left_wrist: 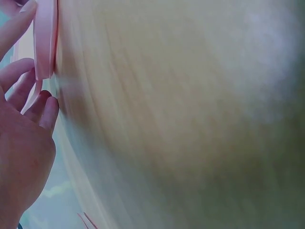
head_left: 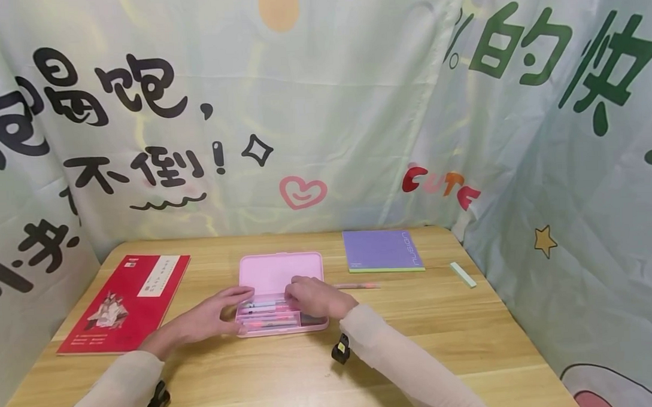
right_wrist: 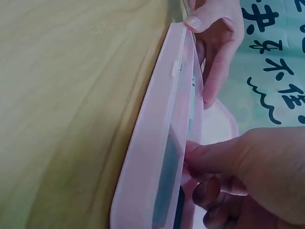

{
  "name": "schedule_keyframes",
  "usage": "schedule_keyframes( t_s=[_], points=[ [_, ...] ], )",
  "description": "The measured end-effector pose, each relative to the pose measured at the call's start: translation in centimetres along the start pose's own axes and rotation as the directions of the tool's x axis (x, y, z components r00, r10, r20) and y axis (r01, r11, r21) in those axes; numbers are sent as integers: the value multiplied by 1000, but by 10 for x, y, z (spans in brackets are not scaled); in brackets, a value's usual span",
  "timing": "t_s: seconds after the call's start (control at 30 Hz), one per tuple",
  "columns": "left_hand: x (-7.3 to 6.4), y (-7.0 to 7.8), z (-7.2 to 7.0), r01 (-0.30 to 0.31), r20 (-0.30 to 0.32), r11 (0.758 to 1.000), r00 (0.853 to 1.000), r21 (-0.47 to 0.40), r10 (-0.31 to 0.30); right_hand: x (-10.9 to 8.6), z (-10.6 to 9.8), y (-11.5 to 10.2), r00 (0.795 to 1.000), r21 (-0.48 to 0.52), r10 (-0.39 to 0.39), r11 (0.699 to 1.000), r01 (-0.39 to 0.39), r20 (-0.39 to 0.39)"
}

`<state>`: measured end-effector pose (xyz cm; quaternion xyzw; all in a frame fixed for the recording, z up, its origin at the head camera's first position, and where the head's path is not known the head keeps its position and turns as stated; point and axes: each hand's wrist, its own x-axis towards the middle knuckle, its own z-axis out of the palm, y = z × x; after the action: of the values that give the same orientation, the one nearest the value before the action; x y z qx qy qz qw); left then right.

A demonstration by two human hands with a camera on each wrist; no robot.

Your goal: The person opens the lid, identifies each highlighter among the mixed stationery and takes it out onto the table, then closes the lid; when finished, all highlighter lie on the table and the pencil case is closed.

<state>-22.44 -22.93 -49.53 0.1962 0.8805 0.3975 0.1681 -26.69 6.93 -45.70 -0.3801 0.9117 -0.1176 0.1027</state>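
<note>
A pink pencil case point(head_left: 280, 271) lies with its lid raised toward the back. Several pens point(head_left: 267, 309) lie lengthwise in its compartments. My left hand point(head_left: 208, 315) holds the case's left end, thumb at the front corner and fingers around toward the back. In the right wrist view, that thumb presses on the corner of the pink case point(right_wrist: 143, 138). My right hand point(head_left: 313, 297) reaches into the right part of the case with bent fingers. Its thumb and forefinger pinch at a pen in the back compartment; their tips are partly hidden. A dark item point(head_left: 314, 319) sits in the front right compartment.
One pen point(head_left: 356, 285) lies on the wooden table point(head_left: 289, 378) right of the case. Behind it is a purple notebook point(head_left: 381, 249). A pale green-and-white strip point(head_left: 462, 275) lies near the right edge. A red booklet point(head_left: 127, 303) lies at the left. Printed curtains enclose the table.
</note>
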Motion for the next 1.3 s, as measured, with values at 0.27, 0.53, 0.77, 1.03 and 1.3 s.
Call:
schedule_keyframes(
  t_s=[0.27,0.53,0.77,1.03,1.3],
  points=[
    [0,0,1,18,5,1000,1000,0,-18,-3,3,6,999,29,-17,999,18,-38],
    [0,-2,3,19,2,1000,1000,18,-19,0,-3,5,999,31,33,999,-34,13],
    [0,-1,2,14,-3,1000,1000,19,-14,1,-6,9,999,30,5,1000,-6,33],
    [0,-3,3,14,-5,1000,1000,29,-13,-3,7,13,996,-20,-35,999,34,-81],
    [1,-3,3,-10,-15,999,1000,45,11,-10,7,23,977,3,-33,999,35,-213]
  ],
)
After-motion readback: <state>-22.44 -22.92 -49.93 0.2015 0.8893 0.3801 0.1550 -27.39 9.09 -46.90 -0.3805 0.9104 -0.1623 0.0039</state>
